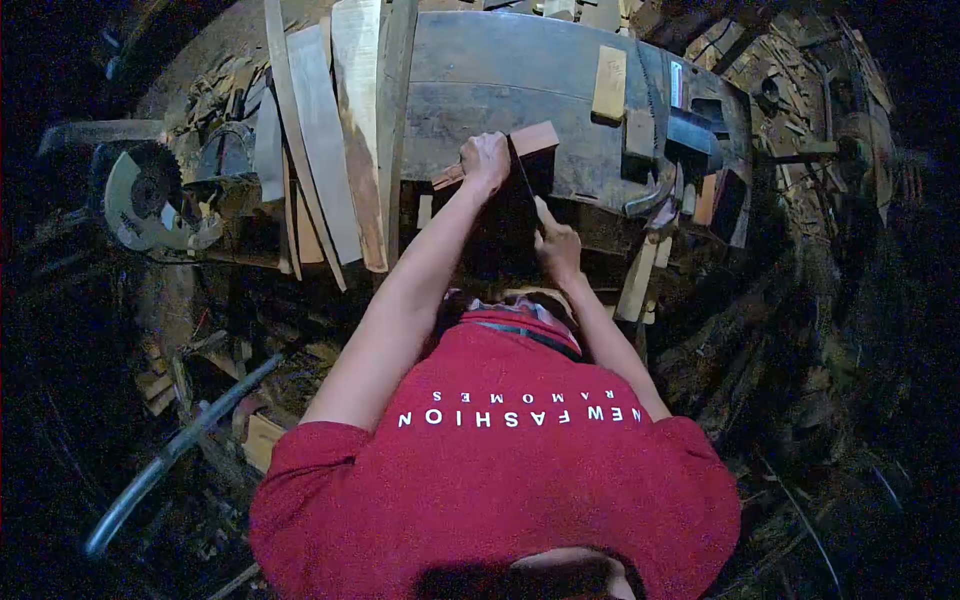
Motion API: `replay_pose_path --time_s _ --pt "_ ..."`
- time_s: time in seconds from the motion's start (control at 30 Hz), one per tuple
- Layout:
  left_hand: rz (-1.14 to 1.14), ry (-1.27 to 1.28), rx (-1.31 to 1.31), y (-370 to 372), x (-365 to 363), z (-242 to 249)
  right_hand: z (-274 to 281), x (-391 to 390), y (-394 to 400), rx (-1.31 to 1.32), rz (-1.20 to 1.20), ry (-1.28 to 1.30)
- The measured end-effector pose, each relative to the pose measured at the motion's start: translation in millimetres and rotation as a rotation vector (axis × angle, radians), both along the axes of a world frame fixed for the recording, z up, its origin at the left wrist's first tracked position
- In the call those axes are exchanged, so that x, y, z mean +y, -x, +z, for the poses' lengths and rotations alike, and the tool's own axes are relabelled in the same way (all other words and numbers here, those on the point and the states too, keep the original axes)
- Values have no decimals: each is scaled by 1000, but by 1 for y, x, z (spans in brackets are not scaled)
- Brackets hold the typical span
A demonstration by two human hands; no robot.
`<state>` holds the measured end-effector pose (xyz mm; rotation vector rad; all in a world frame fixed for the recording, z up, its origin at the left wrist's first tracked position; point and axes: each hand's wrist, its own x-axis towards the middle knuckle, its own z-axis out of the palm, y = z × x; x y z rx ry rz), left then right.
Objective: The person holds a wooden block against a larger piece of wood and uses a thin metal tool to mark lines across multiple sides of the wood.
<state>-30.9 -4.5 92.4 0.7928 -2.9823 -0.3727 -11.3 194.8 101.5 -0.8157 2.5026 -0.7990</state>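
Note:
On the near edge of the workbench (480,70), my left hand (485,162) is closed over a reddish wooden block (534,138) and presses it down. The block lies crosswise, one end showing on each side of the hand. Lower and to the right, my right hand (558,247) is wrapped round the pale handle of a handsaw (527,183). Its thin dark blade points away from me and meets the block just right of my left hand. The blade's teeth are too dark to make out.
Long boards (355,100) lie on the bench's left side. A circular saw blade with a guard (150,195) stands farther left. Wooden blocks (609,85) and a dark metal tool (692,135) sit to the right. A metal pipe (180,450) slants at lower left.

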Motion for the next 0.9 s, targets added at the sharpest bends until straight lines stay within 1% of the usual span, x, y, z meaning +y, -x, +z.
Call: replay_pose_path --time_s 0.13,0.2,0.23,0.3,0.43,0.5,0.57,0.6,0.63,0.67,0.7,0.73,0.77,0.83,0.87,0.9 --pt "-6 -11 -11 2 1 6 -19 -46 32 93 -5 37" --pt "1 1 -7 0 2 10 -28 -63 41 94 -4 163" --pt "4 4 -1 2 2 11 -27 -62 40 98 -7 167" --pt "-7 11 15 3 2 11 -20 -48 32 102 6 43" --pt "15 19 26 5 -1 -8 3 5 -1 28 -8 44" --pt "-1 15 36 3 -1 -10 15 26 -14 -66 -39 165" --pt "-18 17 52 4 -6 -15 30 45 -19 -94 -45 171" --pt "-65 8 61 2 -9 -19 36 54 -22 -129 -47 176" --pt "-112 0 70 1 -10 -23 40 64 -25 -125 -50 179" --pt "-115 3 74 1 -10 -26 44 72 -27 -106 -80 238" --pt "-80 -1 8 0 -7 -19 48 79 -30 -86 -110 298" --pt "-46 -3 -58 -2 -4 -11 54 86 -31 -139 -160 210" --pt "-50 3 -53 -7 -3 -8 57 89 -32 -134 -164 217" --pt "-107 -22 189 -21 -4 -14 63 95 -34 -154 -249 260" --pt "-110 -16 190 -25 -6 -19 58 96 -35 -167 -289 301" --pt "-186 -14 368 -30 -7 -20 52 97 -36 -168 -288 309"
